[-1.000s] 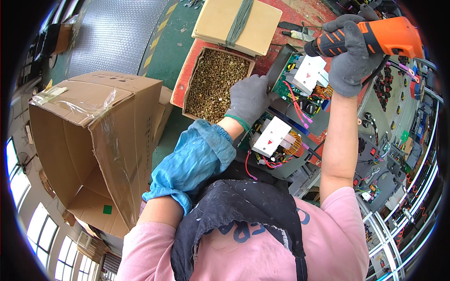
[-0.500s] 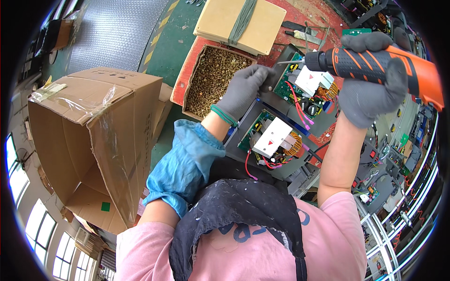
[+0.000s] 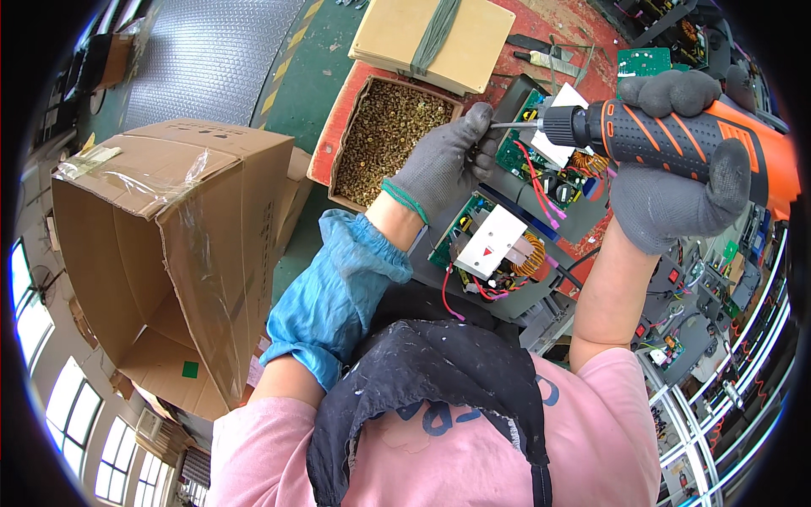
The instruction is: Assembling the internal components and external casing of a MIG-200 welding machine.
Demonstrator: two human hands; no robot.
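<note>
- Over the red bench (image 3: 545, 19): left hand (image 3: 439, 165) in grey glove, fingers curled, thumb and forefinger right at the tip of the driver bit (image 3: 517, 125). Can't tell if pinching a fastener.
- Right side: right hand (image 3: 663, 207), also grey-gloved, wrapped around orange-and-black power screwdriver (image 3: 667, 139), bit pointing left.
- Below the screwdriver's nose: upper circuit board (image 3: 511, 156), green, with white plate (image 3: 553, 155), copper-wound ring coil (image 3: 589, 162), red wires (image 3: 535, 190) ending in pink terminals.
- Closer to the body, below left hand: lower circuit board (image 3: 460, 221), similar white plate and coil, on grey housing (image 3: 532, 296).
- Just beside left hand, to its left: cardboard tray (image 3: 348, 201) full of small brass-coloured fasteners (image 3: 384, 135).
- Beyond the tray: stack of cream panels (image 3: 477, 46) with green cord (image 3: 437, 38) around it.
- Far left: cardboard carton (image 3: 228, 253), open toward the viewer.
</note>
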